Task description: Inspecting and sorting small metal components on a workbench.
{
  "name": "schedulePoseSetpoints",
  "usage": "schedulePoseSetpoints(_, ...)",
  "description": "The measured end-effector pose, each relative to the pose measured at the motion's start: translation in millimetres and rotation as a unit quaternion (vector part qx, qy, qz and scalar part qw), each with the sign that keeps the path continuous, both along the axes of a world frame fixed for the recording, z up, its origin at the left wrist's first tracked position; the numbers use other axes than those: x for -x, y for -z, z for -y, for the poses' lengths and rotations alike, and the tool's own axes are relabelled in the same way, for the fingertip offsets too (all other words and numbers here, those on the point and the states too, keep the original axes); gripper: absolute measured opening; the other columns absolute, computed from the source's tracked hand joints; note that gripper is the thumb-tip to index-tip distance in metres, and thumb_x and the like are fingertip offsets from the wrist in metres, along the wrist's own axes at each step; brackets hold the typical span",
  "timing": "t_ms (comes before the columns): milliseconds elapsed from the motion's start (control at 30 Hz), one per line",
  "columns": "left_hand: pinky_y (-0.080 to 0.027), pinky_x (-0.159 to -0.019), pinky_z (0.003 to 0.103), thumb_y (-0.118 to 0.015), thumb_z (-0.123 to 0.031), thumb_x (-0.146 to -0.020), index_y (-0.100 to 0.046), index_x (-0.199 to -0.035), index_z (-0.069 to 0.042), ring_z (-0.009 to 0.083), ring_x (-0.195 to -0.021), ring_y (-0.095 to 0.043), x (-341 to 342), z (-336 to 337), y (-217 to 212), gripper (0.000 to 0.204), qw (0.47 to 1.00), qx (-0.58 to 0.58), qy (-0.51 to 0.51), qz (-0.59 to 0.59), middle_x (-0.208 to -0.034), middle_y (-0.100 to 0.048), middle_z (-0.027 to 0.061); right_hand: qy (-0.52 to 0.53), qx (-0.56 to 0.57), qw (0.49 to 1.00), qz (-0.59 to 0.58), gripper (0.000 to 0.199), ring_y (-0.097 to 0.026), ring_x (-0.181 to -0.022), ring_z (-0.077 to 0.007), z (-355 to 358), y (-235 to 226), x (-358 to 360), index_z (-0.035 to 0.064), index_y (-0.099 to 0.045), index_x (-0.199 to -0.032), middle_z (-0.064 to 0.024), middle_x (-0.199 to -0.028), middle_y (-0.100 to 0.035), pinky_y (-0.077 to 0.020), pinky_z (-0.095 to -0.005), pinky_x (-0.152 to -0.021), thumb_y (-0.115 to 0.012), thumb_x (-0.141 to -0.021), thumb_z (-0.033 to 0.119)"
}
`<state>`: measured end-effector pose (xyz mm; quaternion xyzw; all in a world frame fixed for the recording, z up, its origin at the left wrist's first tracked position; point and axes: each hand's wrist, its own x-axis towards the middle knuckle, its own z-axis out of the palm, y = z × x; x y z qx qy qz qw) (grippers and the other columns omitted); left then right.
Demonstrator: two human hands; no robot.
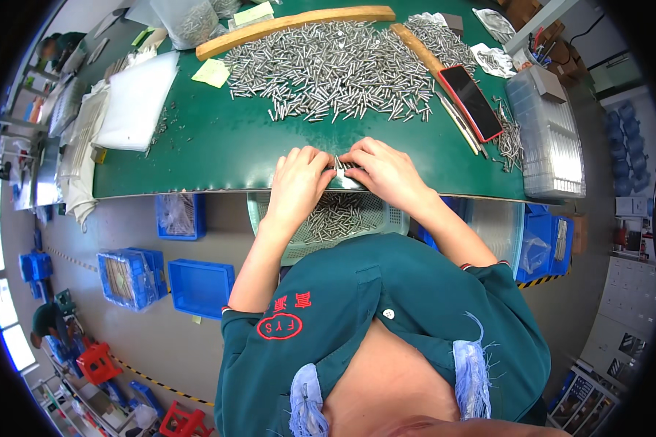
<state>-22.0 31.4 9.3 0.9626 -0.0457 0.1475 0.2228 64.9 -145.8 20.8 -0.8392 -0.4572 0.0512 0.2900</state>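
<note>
My left hand (298, 179) and my right hand (379, 169) meet at the front edge of the green table (219, 146). Between their fingertips are a few small metal pins (337, 164), pinched from both sides. How many each hand grips is too small to tell. Beyond my hands spreads a big heap of loose silvery pins (335, 69). Just below the table edge, under my hands, a pale green mesh basket (386, 222) holds many more pins.
Wooden bars (291, 28) border the heap at the back and right. A red-edged phone (471, 103) lies right, beside pens (455, 122) and clear plastic trays (543, 138). White sheets (138, 102) lie at left. Blue crates (200, 288) stand on the floor.
</note>
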Motion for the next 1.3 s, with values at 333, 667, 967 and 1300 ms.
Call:
schedulePoseSetpoints(333, -0.041, -0.073, 0.035, -0.068, -0.019, -0.080, -0.066, -0.094, -0.015, 0.0219, -0.084, -0.054, -5, 6, -6, 0.015, 1.000, -0.005, -0.007, 0.005, -0.086, -0.057, 0.0007, 0.021, 0.000, 1.000, 0.015, 0.022, -0.060, -0.088, -0.0245, 1, -3, -1, 0.0101, -0.065, -0.100, -0.0050, -0.094, -0.056, -0.0498, -0.0368, -0.072, -0.068, -0.081, 0.020)
schedulePoseSetpoints(667, -0.040, -0.073, 0.035, -0.068, -0.020, -0.080, -0.066, -0.093, -0.015, 0.0220, -0.083, -0.054, 0, 6, -6, 0.014, 1.000, -0.014, -0.003, -0.008, -0.086, -0.057, 0.0003, 0.007, -0.010, 1.000, -0.006, 0.022, -0.060, -0.088, -0.0264, 2, 4, -1, 0.0119, -0.064, -0.101, -0.0062, -0.094, -0.056, -0.0497, -0.0389, -0.075, -0.068, -0.080, 0.019)
schedulePoseSetpoints(967, -0.044, -0.073, 0.038, -0.062, -0.014, -0.086, -0.062, -0.098, -0.008, 0.0253, -0.082, -0.059, 9, 4, -3, 0.014, 0.995, 0.088, -0.046, -0.022, -0.087, -0.063, 0.0067, -0.002, -0.012, 0.997, 0.074, 0.024, -0.060, -0.085, -0.0208, -13, 1, 3, 0.0150, -0.066, -0.097, -0.0026, -0.090, -0.056, -0.0504, -0.0347, -0.067, -0.070, -0.078, 0.030)
schedulePoseSetpoints(1300, -0.053, -0.074, 0.026, -0.053, -0.026, -0.096, -0.056, -0.121, 0.001, 0.0155, -0.088, -0.066, 45, 3, 14, 0.037, 0.643, 0.681, -0.006, -0.351, -0.110, -0.066, 0.0136, -0.036, -0.028, 0.992, 0.115, 0.017, -0.058, -0.080, -0.0183, -4, 8, -3, 0.0161, -0.067, -0.089, 0.0013, -0.085, -0.057, -0.0505, -0.0328, -0.064, -0.067, -0.080, 0.030)
